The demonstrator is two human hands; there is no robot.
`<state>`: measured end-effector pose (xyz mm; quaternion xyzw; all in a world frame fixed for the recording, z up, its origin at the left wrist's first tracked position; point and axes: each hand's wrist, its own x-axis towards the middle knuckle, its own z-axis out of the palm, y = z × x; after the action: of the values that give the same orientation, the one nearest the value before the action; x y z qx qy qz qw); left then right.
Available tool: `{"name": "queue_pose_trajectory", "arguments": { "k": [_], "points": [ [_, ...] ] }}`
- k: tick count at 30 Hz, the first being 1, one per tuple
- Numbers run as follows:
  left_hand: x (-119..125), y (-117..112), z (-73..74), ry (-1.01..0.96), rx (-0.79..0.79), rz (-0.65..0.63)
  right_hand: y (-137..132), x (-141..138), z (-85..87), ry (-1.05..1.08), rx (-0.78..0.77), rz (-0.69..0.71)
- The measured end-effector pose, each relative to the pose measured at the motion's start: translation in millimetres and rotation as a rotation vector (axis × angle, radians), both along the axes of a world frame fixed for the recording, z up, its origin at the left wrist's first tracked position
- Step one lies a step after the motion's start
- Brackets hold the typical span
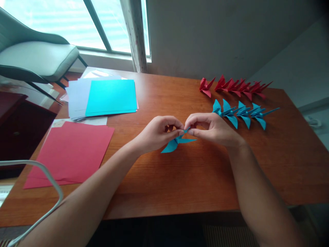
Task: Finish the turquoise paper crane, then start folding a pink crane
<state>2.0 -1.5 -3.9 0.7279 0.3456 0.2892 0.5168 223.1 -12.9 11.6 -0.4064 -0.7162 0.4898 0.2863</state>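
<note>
A half-folded blue paper crane [172,144] is held just above the middle of the wooden table [164,185]. My left hand [159,132] pinches it from the left, fingers curled shut on the paper. My right hand [210,127] pinches its thin point from the right, fingertips meeting those of the left. One blue wing pokes out below the hands; the rest of the fold is hidden by the fingers.
A row of finished blue cranes [243,113] and a row of red cranes [235,85] lie at the back right. A blue sheet [111,96] tops a paper stack at back left; red sheets [72,151] lie at front left. A grey chair [36,55] stands by the window.
</note>
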Motion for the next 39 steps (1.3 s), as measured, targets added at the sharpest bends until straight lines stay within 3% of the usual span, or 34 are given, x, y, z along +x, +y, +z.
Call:
{"name": "queue_pose_trajectory", "arguments": {
  "k": [16, 39],
  "points": [
    [-0.4, 1.1, 0.5, 0.008, 0.008, 0.012, -0.2, -1.5, -3.6, 0.051, -0.109, -0.037],
    [0.9, -0.7, -1.6, 0.059, 0.073, 0.012, 1.5, -5.1, -12.3, 0.08, -0.099, -0.057]
  ]
}}
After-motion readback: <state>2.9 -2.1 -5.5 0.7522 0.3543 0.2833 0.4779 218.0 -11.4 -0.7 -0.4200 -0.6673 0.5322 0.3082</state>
